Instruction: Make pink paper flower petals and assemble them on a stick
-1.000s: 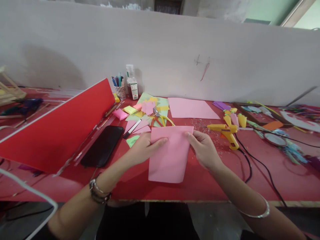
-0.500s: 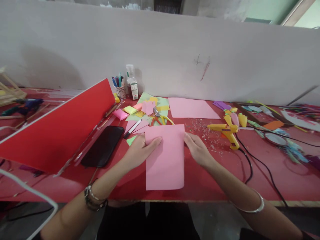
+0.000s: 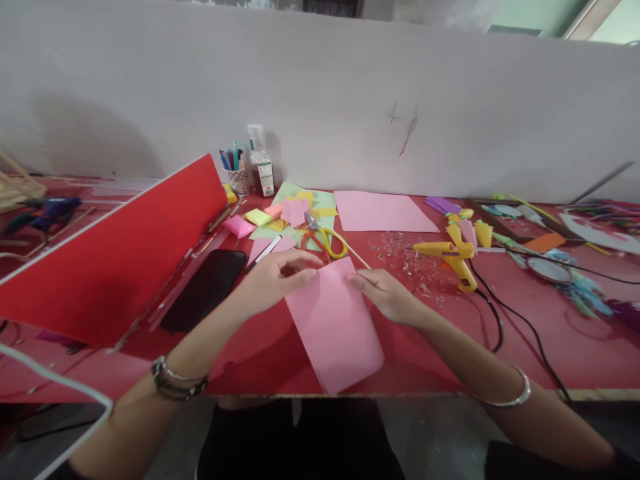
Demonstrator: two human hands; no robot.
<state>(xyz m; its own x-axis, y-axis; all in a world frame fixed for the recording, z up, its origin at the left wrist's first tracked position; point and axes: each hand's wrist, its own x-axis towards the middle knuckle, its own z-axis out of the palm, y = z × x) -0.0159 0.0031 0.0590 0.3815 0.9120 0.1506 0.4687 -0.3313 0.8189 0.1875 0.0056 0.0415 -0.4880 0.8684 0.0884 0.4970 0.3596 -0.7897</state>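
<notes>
A pink sheet of paper (image 3: 340, 327), apparently doubled over with a rounded right side, hangs tilted above the table's front edge. My left hand (image 3: 267, 283) is at its upper left, thumb lying over the paper and index finger curved close to the top edge; a small gap shows between thumb and finger. At the upper right corner, my right hand (image 3: 387, 293) pinches the sheet between thumb and fingers. Just beyond the paper lie scissors (image 3: 334, 243) with yellow and orange handles and a thin stick (image 3: 356, 255).
Left of me are a black phone (image 3: 205, 290) and a leaning red board (image 3: 125, 260). A marker (image 3: 265, 253), a pen cup (image 3: 238, 180) and a bottle (image 3: 262, 163) stand or lie behind. A yellow glue gun (image 3: 453, 257) with its cord and another pink sheet (image 3: 385, 212) are to the right.
The pink sheet has turned, its lower end swinging right and its top leaning left. My left thumb and index finger have come nearer the top edge, and my right hand has shifted slightly left.
</notes>
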